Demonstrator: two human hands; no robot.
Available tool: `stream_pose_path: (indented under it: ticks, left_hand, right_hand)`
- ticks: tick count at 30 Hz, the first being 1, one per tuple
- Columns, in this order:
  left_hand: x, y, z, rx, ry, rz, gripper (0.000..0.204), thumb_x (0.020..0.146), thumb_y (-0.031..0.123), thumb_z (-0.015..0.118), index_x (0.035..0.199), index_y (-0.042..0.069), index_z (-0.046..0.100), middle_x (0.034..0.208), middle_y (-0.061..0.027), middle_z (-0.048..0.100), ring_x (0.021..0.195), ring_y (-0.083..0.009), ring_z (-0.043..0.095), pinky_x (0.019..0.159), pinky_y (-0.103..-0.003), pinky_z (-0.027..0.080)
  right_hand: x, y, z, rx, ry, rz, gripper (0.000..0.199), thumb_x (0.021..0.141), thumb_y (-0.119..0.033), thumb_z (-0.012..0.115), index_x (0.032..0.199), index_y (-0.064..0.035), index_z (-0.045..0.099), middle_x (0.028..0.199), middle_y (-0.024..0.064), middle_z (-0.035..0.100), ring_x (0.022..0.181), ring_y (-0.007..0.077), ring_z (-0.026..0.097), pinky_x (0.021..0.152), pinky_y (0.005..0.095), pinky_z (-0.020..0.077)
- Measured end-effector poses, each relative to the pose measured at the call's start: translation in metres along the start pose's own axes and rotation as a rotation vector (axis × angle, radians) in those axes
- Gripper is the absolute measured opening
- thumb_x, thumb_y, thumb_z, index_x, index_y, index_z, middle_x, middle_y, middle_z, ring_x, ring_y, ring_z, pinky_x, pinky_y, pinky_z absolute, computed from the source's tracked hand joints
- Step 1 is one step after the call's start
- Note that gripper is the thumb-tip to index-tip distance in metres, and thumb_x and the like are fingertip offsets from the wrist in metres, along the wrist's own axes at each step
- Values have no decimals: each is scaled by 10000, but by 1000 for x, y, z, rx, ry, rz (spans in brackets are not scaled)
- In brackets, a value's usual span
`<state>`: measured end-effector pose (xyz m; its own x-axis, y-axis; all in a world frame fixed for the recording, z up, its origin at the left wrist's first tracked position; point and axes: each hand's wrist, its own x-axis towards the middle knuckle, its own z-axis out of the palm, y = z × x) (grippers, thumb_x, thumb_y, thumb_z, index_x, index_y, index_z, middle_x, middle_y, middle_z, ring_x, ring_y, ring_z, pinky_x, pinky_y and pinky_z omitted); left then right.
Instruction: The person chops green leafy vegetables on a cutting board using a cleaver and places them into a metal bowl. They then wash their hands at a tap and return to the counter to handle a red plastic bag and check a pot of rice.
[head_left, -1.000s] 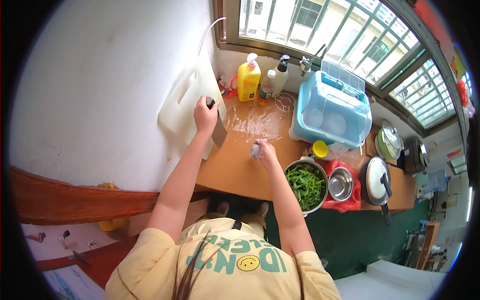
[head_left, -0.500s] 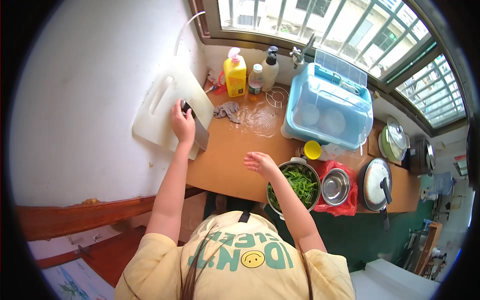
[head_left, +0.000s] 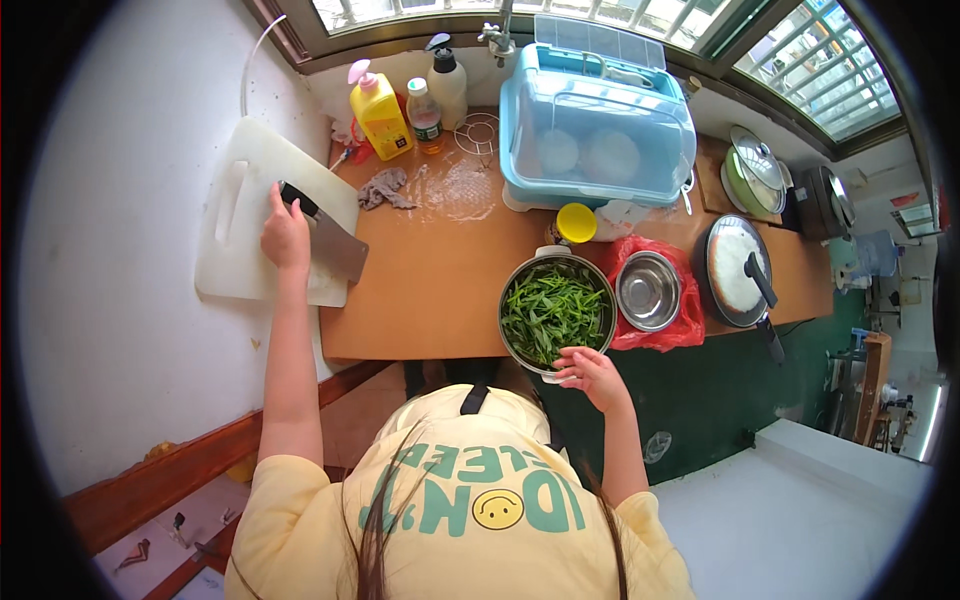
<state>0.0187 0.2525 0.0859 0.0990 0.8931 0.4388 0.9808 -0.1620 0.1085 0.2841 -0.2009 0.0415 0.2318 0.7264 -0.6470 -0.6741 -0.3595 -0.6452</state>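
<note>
At the left, a white cutting board (head_left: 225, 262) lies against the wall. On it my left hand (head_left: 287, 240) has its fingers closed round the black handle of a kitchen knife (head_left: 338, 247), whose broad blade reaches the board's right edge. My right hand (head_left: 592, 380) holds nothing, its fingers loosely spread at the near rim of a pot (head_left: 507, 337). Cut green leafy vegetables (head_left: 555, 312) fill that pot. Whether the fingers touch the rim I cannot tell.
A grey rag (head_left: 384, 188), yellow pump bottle (head_left: 380, 115) and wire rack (head_left: 476, 138) stand toward the back. Blue lidded dish box (head_left: 600, 185), yellow-lidded jar (head_left: 576, 223), steel bowl (head_left: 648, 291) on a red bag (head_left: 690, 322), and lidded pan (head_left: 735, 270) line the right side.
My right hand has moved from above the table to the pot's near rim. The left hand stays at the knife on the board. The whole view has shifted.
</note>
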Motion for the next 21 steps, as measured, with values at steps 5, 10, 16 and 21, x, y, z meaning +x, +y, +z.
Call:
stream_pose_path:
  ticks: [5,10,16,21]
  left_hand:
    - [22,3,-4,111,-65,80,299,840,300,561,1093,151,502,745,-116,645,675,-323,632,571,-429,498]
    - [33,12,-11,189,-15,219,231,806,273,612,959,111,549,899,-118,570,765,-316,622,619,-399,522]
    - [43,14,-13,261,-81,226,218,817,258,598,904,63,557,893,-112,558,784,-290,629,630,-379,531]
    - [55,21,-7,301,-127,290,107,815,147,538,886,86,590,855,-107,573,788,-278,629,613,-364,532]
  right_hand:
    - [7,46,-84,-502,704,-38,239,900,-210,505,939,14,580,751,90,626,585,142,605,511,252,502]
    - [32,72,-75,-314,632,-73,255,898,-212,513,856,30,583,702,91,615,559,153,608,480,254,495]
    - [47,79,-73,-395,665,-92,233,884,-182,531,818,38,575,716,92,605,547,172,614,453,258,511]
    - [55,82,-70,-401,672,-68,166,836,-99,541,872,57,587,777,108,620,600,178,620,458,281,521]
